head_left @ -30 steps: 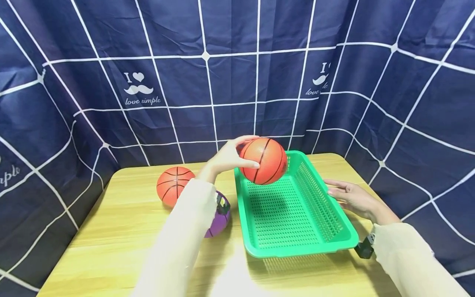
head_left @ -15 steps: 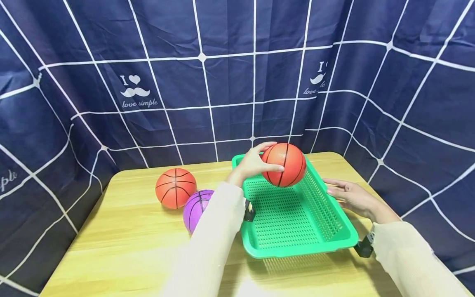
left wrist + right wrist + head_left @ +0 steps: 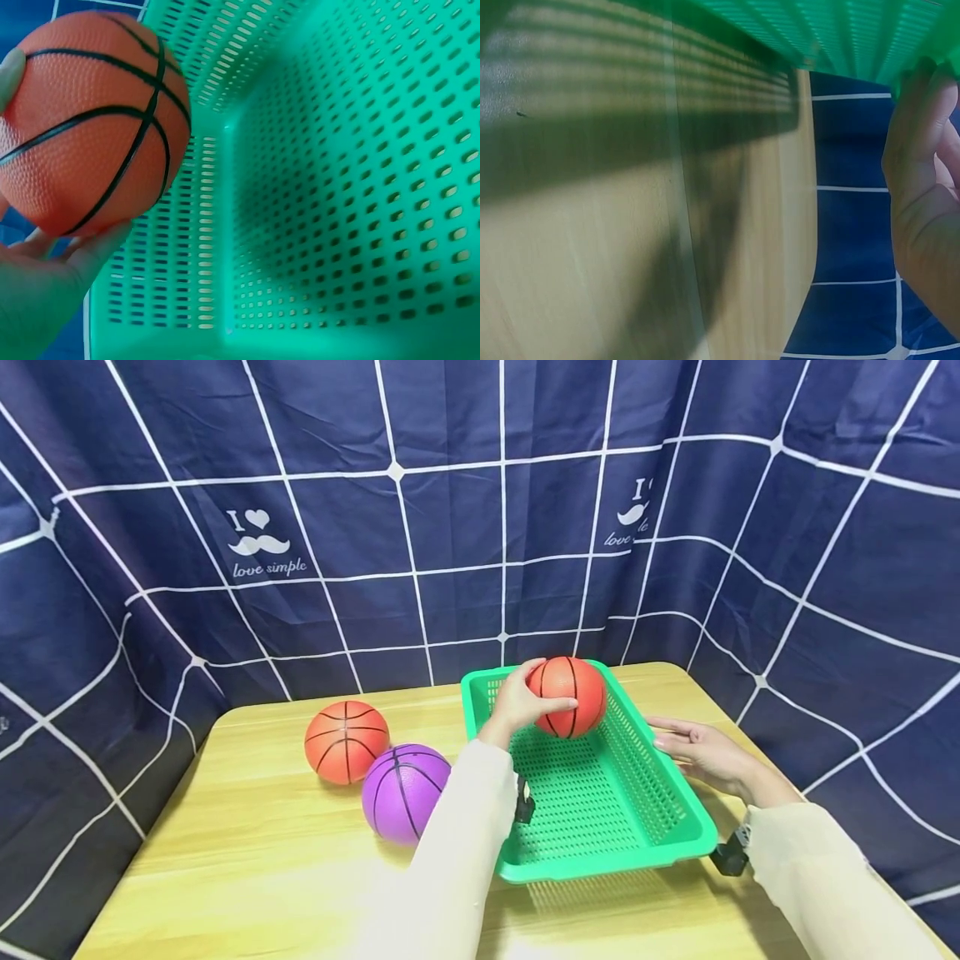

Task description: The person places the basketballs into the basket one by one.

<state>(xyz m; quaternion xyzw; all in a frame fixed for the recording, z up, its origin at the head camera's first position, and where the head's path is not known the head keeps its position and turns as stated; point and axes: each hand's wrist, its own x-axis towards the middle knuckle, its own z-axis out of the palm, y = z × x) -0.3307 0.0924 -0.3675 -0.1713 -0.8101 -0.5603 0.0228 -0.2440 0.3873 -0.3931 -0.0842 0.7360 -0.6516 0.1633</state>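
Note:
My left hand [image 3: 517, 702] grips an orange-red toy basketball [image 3: 573, 693], thumb and fingers spread round its left side. The ball is inside the far end of a green plastic basket [image 3: 600, 864], and in the left wrist view the ball [image 3: 90, 120] sits near the perforated end wall. Whether it touches the basket's floor cannot be told. My right hand [image 3: 708, 756] is at the basket's right side, fairly straight fingers touching near the rim. In the right wrist view, the fingertips of that hand [image 3: 922, 150] meet the green edge.
A second orange-red basketball [image 3: 347, 742] and a purple basketball [image 3: 405, 793] stand side by side on the wooden table [image 3: 247, 843], left of the basket. My left sleeve covers part of the purple ball. A dark blue gridded curtain [image 3: 450, 527] hangs behind and along the sides.
My left hand has carried the basketball rightward over the basket, then lowered it into the far end. More of the purple ball shows. The right hand keeps its place by the rim.

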